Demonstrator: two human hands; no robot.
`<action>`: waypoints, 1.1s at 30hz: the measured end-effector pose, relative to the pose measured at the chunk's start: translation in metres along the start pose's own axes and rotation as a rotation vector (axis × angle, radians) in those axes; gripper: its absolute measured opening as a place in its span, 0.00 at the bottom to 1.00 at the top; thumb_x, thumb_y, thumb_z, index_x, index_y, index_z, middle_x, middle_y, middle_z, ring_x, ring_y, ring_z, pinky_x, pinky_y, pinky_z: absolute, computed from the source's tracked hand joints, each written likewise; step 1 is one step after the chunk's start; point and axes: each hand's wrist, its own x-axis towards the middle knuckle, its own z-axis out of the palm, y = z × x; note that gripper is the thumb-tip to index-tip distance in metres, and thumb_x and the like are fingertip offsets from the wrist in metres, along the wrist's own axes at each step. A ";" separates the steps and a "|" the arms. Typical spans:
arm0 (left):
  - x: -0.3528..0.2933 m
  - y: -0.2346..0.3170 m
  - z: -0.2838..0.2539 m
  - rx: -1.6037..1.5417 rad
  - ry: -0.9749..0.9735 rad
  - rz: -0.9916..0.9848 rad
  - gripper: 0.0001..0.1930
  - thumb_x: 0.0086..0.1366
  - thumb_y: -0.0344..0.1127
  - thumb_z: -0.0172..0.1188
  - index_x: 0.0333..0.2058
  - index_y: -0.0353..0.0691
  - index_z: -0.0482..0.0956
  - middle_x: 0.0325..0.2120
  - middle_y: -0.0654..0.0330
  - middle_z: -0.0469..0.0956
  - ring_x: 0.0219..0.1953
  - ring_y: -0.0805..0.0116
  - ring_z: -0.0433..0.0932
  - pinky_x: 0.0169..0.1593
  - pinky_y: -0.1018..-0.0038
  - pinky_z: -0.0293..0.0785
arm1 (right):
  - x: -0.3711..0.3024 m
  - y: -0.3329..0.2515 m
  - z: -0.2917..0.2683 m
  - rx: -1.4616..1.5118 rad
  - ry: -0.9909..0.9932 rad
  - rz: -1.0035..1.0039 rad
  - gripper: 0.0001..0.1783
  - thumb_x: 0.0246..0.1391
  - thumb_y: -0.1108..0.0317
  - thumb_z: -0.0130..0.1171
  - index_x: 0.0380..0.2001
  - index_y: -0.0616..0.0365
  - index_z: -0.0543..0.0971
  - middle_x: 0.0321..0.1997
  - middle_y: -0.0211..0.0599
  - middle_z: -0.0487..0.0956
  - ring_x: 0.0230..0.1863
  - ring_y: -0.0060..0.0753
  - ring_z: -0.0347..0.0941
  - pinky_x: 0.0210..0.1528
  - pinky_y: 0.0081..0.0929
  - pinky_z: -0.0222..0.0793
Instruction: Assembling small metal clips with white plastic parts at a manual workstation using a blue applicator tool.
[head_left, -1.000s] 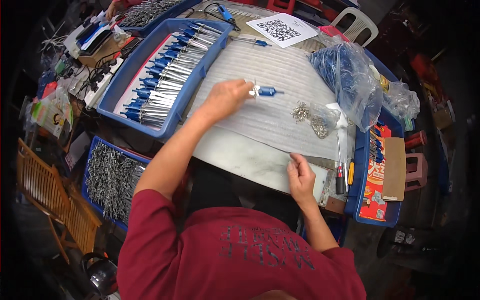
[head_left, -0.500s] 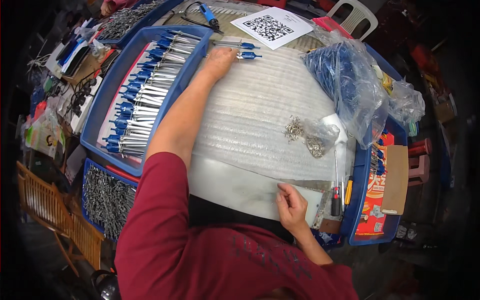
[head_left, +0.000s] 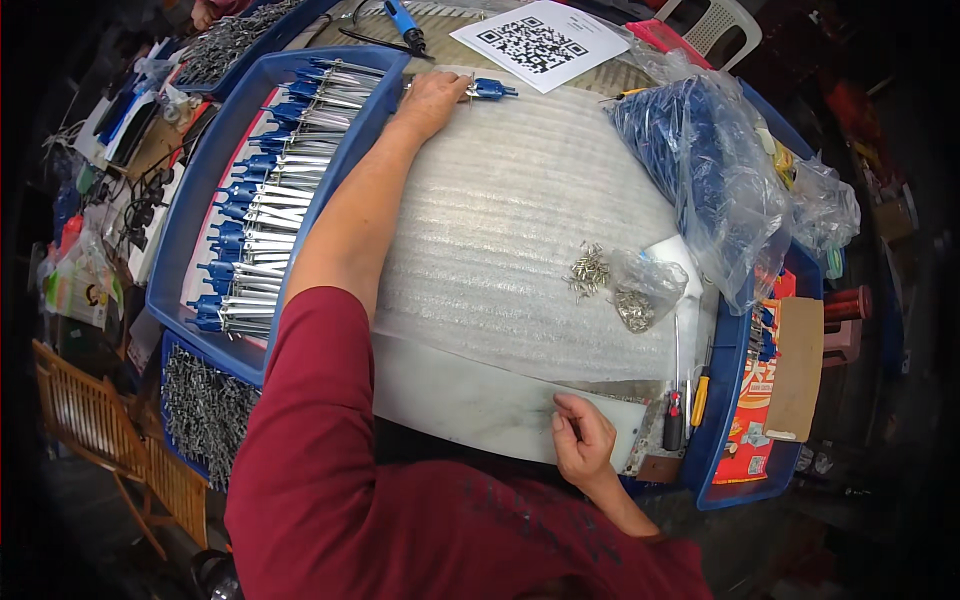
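At the far end of the work surface my left hand (head_left: 432, 100) is closed over metal rods with blue plastic ends (head_left: 492, 89). The blue ends stick out to the right of its fingers, while the rods' other ends are hidden under the hand. My right hand (head_left: 583, 440) rests near the right end of a pale board (head_left: 470, 390) at the near edge. Its fingers are curled, with no object visible in them. Left of my left arm, a blue tray (head_left: 170, 290) holds several rows of similar blue-ended metal rods (head_left: 250, 215).
White foam sheet (head_left: 500, 230) covers the table. Small metal pins (head_left: 588, 270) lie beside a clear bag (head_left: 640, 290). A large bag of blue parts (head_left: 670, 130) stands right, above screwdrivers (head_left: 701, 400) and another blue tray (head_left: 705, 480). A printed sheet (head_left: 540, 45) and blue electric screwdriver (head_left: 405, 25) lie at the back.
My left hand has shifted slightly up and left. The two blue-ended pieces, earlier apart, now appear close together at its fingers. My right hand has stayed almost in place.
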 end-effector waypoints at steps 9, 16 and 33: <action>-0.003 -0.010 0.006 0.044 0.038 0.022 0.11 0.54 0.34 0.50 0.37 0.44 0.72 0.32 0.61 0.72 0.39 0.61 0.68 0.41 0.68 0.64 | -0.001 0.000 -0.001 0.011 -0.039 0.052 0.11 0.46 0.76 0.52 0.35 0.69 0.71 0.25 0.37 0.73 0.24 0.21 0.68 0.27 0.15 0.63; -0.003 -0.001 -0.001 0.083 -0.044 -0.013 0.11 0.55 0.35 0.49 0.39 0.46 0.71 0.35 0.63 0.72 0.42 0.63 0.67 0.42 0.65 0.62 | -0.001 -0.001 0.001 0.019 -0.003 0.025 0.10 0.43 0.78 0.52 0.33 0.68 0.72 0.22 0.42 0.72 0.19 0.31 0.68 0.21 0.20 0.62; -0.019 0.047 -0.023 0.018 0.158 -0.336 0.09 0.51 0.35 0.53 0.33 0.43 0.69 0.35 0.60 0.69 0.41 0.60 0.65 0.39 0.60 0.62 | 0.004 0.001 0.001 0.006 -0.015 0.049 0.10 0.43 0.78 0.52 0.33 0.66 0.72 0.22 0.38 0.72 0.18 0.24 0.65 0.20 0.18 0.61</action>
